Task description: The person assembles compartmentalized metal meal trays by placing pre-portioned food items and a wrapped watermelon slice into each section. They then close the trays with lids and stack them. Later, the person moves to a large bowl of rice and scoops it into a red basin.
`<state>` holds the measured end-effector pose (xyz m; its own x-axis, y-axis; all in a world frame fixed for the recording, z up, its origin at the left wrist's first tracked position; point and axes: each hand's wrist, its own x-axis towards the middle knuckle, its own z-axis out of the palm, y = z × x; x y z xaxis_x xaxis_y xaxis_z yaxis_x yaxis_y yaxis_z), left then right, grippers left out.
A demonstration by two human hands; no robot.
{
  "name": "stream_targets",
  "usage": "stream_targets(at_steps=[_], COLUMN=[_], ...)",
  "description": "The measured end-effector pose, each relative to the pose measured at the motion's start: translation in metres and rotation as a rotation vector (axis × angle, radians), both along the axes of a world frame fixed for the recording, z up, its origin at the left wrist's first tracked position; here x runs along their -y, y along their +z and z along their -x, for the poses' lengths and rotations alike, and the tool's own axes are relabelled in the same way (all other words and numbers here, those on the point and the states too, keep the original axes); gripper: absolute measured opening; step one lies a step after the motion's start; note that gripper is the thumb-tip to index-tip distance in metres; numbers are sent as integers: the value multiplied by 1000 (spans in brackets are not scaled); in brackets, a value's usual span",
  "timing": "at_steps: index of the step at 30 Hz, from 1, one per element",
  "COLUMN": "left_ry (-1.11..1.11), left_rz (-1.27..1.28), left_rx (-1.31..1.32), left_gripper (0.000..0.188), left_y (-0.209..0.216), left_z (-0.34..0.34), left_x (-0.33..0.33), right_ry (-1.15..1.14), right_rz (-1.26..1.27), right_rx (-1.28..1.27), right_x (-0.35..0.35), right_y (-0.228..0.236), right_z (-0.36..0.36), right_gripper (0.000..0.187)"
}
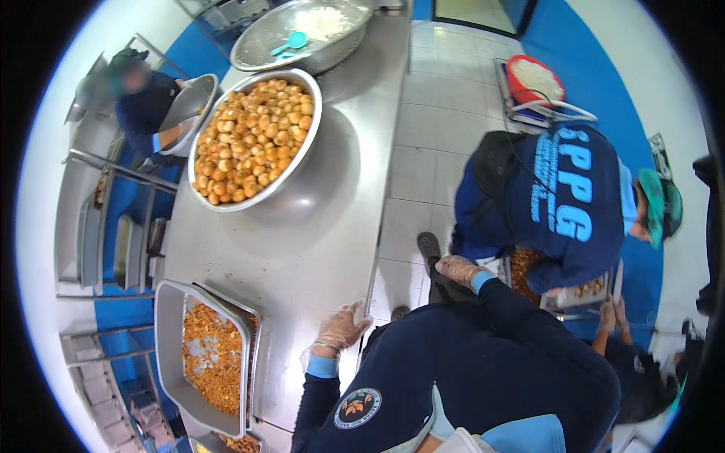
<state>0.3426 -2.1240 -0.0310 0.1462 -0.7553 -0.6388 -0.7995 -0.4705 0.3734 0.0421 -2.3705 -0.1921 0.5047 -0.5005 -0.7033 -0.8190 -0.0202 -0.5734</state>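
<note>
My left hand, in a clear plastic glove, rests at the edge of the steel table, fingers stretched out and holding nothing. My right hand, also gloved, hangs in front of me beside the table, its fingers loosely extended with nothing seen in them. Left of my left hand stands a deep grey tray holding orange-brown chopped food, stacked against another metal tray. Farther up the table is a large steel bowl heaped with round browned balls, perhaps eggs.
At the far end sits a perforated basin with white food and a turquoise scoop. A co-worker bends over trays on my right. Another person holds a metal container across the table. A red basin stands farther off.
</note>
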Motion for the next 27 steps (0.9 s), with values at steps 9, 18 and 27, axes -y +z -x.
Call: stream_targets(at_steps=[9, 18, 27], left_ry=[487, 695, 833], left_rz=[402, 31, 556], left_rx=[-164, -58, 1], left_gripper=[58, 75, 58], left_y=[53, -17, 44], left_z=[28, -11, -112], left_x=[91, 29, 196], right_ry=[544, 1313, 476], right_rz=[70, 477, 191], right_rx=[114, 76, -141], right_x=[157, 265, 395], right_y=[-94, -141, -56], right_z=[-108, -174, -213], right_gripper=[44, 36, 45])
